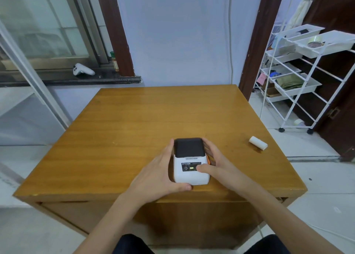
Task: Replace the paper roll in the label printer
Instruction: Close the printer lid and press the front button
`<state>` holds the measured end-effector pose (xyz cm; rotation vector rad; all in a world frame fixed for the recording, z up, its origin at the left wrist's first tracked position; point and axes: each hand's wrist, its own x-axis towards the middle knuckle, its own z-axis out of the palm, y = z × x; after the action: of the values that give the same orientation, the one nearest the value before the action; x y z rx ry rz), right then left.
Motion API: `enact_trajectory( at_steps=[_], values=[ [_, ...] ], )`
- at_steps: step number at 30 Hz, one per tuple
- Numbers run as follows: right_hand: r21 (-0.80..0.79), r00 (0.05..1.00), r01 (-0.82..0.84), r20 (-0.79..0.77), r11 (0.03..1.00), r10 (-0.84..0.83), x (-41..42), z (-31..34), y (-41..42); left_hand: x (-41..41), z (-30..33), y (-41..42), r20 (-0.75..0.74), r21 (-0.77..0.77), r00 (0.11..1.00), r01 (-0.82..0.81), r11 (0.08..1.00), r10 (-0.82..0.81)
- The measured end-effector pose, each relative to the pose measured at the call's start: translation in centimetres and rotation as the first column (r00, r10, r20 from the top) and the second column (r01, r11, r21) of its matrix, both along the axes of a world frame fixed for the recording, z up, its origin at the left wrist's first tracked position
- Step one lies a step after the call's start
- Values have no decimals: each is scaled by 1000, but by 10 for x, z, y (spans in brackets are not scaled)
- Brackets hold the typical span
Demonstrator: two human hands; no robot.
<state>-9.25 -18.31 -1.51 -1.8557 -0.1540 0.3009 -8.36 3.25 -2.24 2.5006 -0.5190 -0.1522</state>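
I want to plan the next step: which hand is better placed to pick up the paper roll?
Probably right: the paper roll lies on the table beyond the right hand, while the left hand steadies the printer.

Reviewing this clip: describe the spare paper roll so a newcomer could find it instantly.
Start at the wooden table. The paper roll lies on its side near the right edge, apart from the label printer held between both hands. It is the only small white cylinder there.

One label printer point(190, 161) sits on the one wooden table point(134, 123), with two hands on it, the left hand point(159, 173) and the right hand point(217, 163). One paper roll point(258, 142) lies apart. One white game controller point(83, 69) rests on the sill, and one white wire rack point(307, 71) stands alongside.
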Motion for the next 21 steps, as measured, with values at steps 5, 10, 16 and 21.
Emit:
enact_trajectory(
  at_steps=[5,10,16,21],
  values=[
    [-74,995,47,91,996,-40,-6,0,0,2,0,0,-26,-5,999,-31,1000,31],
    [-104,983,96,164,990,-78,-13,-1,0,2,0,1,-12,-7,1000,-17,1000,17],
    [-74,985,72,159,995,-59,-14,1,0,4,-1,1,18,-4,1000,15,1000,-15],
    [-66,984,73,165,995,-61,-13,-2,-1,4,-2,2,28,-6,1000,9,1000,-9]
  ],
)
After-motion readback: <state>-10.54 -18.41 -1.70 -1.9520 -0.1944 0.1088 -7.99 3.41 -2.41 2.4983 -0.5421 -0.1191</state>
